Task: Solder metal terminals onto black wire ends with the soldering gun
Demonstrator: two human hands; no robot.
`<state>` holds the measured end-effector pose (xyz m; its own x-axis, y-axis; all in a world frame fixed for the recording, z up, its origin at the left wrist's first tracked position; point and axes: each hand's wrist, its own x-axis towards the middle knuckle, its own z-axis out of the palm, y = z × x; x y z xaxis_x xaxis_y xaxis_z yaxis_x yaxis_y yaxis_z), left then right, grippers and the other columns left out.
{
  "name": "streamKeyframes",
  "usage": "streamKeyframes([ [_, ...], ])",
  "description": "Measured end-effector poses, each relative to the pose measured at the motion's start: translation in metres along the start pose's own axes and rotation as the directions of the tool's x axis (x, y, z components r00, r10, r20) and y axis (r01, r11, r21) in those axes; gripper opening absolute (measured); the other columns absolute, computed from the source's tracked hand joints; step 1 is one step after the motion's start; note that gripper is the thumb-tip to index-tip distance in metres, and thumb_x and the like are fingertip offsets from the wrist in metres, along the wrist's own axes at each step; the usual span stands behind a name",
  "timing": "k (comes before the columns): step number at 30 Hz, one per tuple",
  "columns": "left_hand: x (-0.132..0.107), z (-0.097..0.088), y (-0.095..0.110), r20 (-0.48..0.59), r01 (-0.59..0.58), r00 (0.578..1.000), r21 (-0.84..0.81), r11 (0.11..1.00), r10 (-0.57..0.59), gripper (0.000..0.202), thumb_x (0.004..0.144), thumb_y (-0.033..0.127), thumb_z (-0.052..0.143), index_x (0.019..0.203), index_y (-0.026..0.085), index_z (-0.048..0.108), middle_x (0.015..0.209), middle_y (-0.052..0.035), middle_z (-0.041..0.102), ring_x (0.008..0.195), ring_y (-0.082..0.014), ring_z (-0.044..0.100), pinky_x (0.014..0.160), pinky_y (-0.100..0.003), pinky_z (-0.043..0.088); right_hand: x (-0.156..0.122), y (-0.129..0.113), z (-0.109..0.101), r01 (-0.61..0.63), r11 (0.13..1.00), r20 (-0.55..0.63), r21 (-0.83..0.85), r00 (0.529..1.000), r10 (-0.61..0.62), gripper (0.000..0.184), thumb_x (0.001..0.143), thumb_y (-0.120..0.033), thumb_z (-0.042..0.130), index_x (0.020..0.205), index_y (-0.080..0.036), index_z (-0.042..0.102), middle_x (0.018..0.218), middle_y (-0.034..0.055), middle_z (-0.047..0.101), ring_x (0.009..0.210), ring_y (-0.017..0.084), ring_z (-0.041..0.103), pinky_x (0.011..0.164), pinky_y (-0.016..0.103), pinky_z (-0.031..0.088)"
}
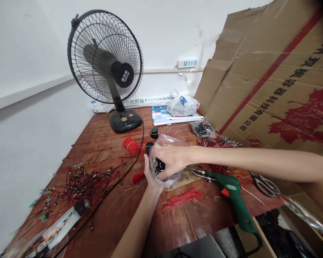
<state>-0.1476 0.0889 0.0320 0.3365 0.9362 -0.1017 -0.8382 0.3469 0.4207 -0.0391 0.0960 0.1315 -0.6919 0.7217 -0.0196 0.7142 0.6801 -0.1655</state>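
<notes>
My left hand [150, 175] is wrapped round the side and underside of a clear plastic bag [172, 181], holding it up over the table. Small shiny black parts [159, 166] show inside its mouth. From the right, my right hand [171, 157] reaches into the bag, fingers curled down among the parts and fingertips hidden. Just below the bag lies a loose bundle of red wires [181, 199]. A green soldering gun [233, 193] rests to the right, its metal tip pointing toward the bag. Behind my left hand stands a dark wire bundle [149, 146], partly covered.
A black fan [104, 61] stands at the back left, its cable crossing the table. Tangled red and black wires [83, 186] cover the left side. Scissors [266, 185] lie right. A large cardboard sheet [247, 71] walls the right side, near another bag of black parts [203, 128].
</notes>
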Motion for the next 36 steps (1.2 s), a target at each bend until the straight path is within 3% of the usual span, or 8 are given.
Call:
streamKeyframes([
  [5,-0.003,0.004,0.001,0.001,0.046,0.999,-0.069,0.997,-0.046,0.054,0.095,0.055,0.043,0.115,0.012,0.068,0.117,-0.0114,0.068,0.116,-0.0285,0.06,0.1,-0.039,0.048,0.0,-0.005,-0.002,-0.048,0.999,0.037,-0.001,0.998,0.048,0.064,0.076,-0.056,0.059,0.111,-0.002,0.055,0.107,0.0197,0.054,0.094,0.031,0.059,0.086,0.043,0.051],
  [12,-0.004,0.001,-0.003,-0.03,0.078,0.996,-0.069,0.995,-0.08,0.05,0.093,0.054,0.049,0.121,0.016,0.065,0.122,-0.0092,0.065,0.126,-0.0293,0.053,0.107,-0.042,0.042,0.0,-0.003,-0.001,-0.058,0.998,0.047,0.006,0.997,0.058,0.067,0.071,-0.06,0.063,0.107,-0.003,0.056,0.098,0.0171,0.059,0.083,0.03,0.063,0.074,0.039,0.054],
  [18,-0.005,0.002,-0.001,-0.023,0.084,0.996,-0.075,0.994,-0.086,0.049,0.093,0.054,0.048,0.118,0.016,0.067,0.124,-0.0108,0.064,0.127,-0.0302,0.052,0.106,-0.04,0.043,-0.001,-0.004,0.002,-0.021,1.0,0.036,-0.01,0.999,0.021,0.064,0.077,-0.055,0.063,0.111,-0.002,0.055,0.109,0.0199,0.056,0.095,0.03,0.062,0.087,0.041,0.051],
  [22,-0.005,0.002,0.0,0.023,0.092,0.996,-0.082,0.992,-0.09,0.052,0.093,0.057,0.045,0.114,0.015,0.068,0.126,-0.0126,0.063,0.127,-0.0323,0.052,0.105,-0.045,0.043,-0.003,-0.008,0.003,-0.024,0.999,0.029,-0.041,0.999,0.025,0.063,0.082,-0.056,0.057,0.114,-0.001,0.055,0.108,0.0208,0.058,0.09,0.033,0.063,0.08,0.045,0.053],
  [26,-0.005,-0.001,-0.003,0.046,0.076,0.996,-0.078,0.994,-0.073,0.045,0.094,0.053,0.046,0.11,0.018,0.07,0.12,-0.0084,0.066,0.123,-0.0298,0.056,0.106,-0.043,0.043,-0.007,-0.011,0.005,-0.012,0.997,0.03,-0.077,0.999,0.015,0.055,0.085,-0.052,0.054,0.113,-0.004,0.056,0.105,0.019,0.06,0.085,0.033,0.064,0.078,0.045,0.052],
  [30,-0.004,-0.004,-0.006,0.068,0.106,0.993,-0.082,0.991,-0.101,0.048,0.092,0.054,0.049,0.109,0.014,0.07,0.12,-0.0114,0.066,0.12,-0.0302,0.057,0.104,-0.043,0.043,-0.011,-0.015,0.006,-0.035,0.991,0.011,-0.127,0.999,0.037,0.052,0.089,-0.053,0.048,0.108,-0.005,0.059,0.106,0.0201,0.06,0.084,0.033,0.063,0.075,0.046,0.052],
  [36,-0.002,-0.008,-0.004,-0.011,0.058,0.998,-0.069,0.996,-0.059,0.044,0.093,0.052,0.05,0.108,0.016,0.069,0.115,-0.0084,0.068,0.119,-0.0276,0.058,0.104,-0.04,0.043,-0.011,-0.019,0.009,-0.047,0.979,-0.032,-0.197,0.999,0.042,0.052,0.092,-0.051,0.048,0.108,-0.004,0.062,0.105,0.0192,0.059,0.09,0.033,0.061,0.083,0.048,0.05],
])
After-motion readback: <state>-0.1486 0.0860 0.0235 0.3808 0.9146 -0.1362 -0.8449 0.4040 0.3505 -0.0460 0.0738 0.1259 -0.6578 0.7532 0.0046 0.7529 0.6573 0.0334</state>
